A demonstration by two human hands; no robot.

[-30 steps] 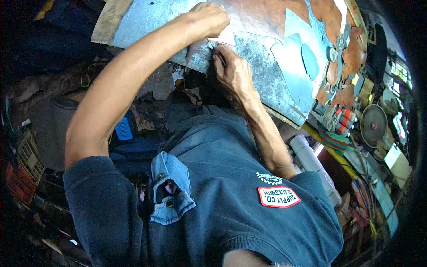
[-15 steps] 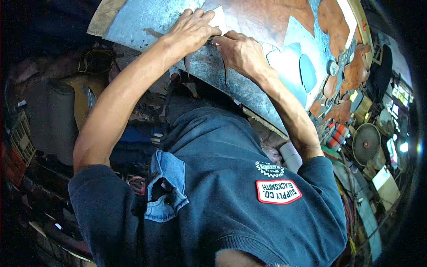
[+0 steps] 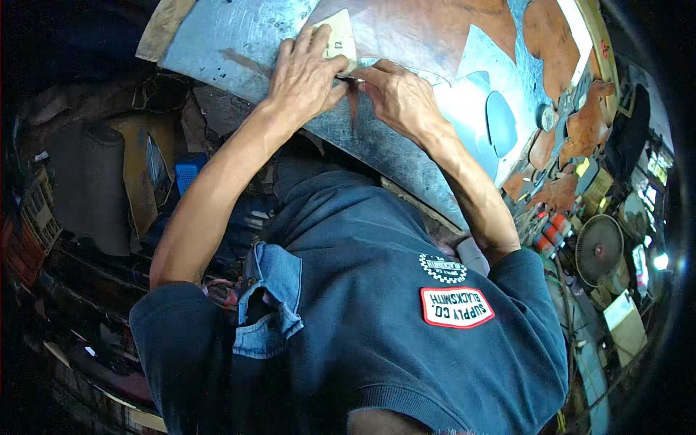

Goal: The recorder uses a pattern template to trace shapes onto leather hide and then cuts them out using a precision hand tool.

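Note:
My left hand [image 3: 303,78] lies with spread fingers over a pale yellow template [image 3: 341,36], its fingertips on the card and its thumb near the lower edge. Beneath the template is a sheet of brown leather [image 3: 420,29] on the metal-topped table [image 3: 217,43]. Close beside it, my right hand [image 3: 403,98] is closed around a thin, dark pointed tool [image 3: 354,78], whose tip points toward my left thumb. Most of the tool is hidden by my fingers, so its exact kind does not show.
Rounded grey cut pieces [image 3: 502,123] lie right of my right hand. Further right are brown leather scraps [image 3: 554,190], a small round tin [image 3: 545,116], red-capped containers [image 3: 554,230] and a fan [image 3: 599,250]. A dark roll [image 3: 98,188] and a blue basket [image 3: 190,172] are at left.
Both hands have shifted slightly down and toward me. More of the yellow template now shows above my left fingers, and the strip hanging below my hands has changed position.

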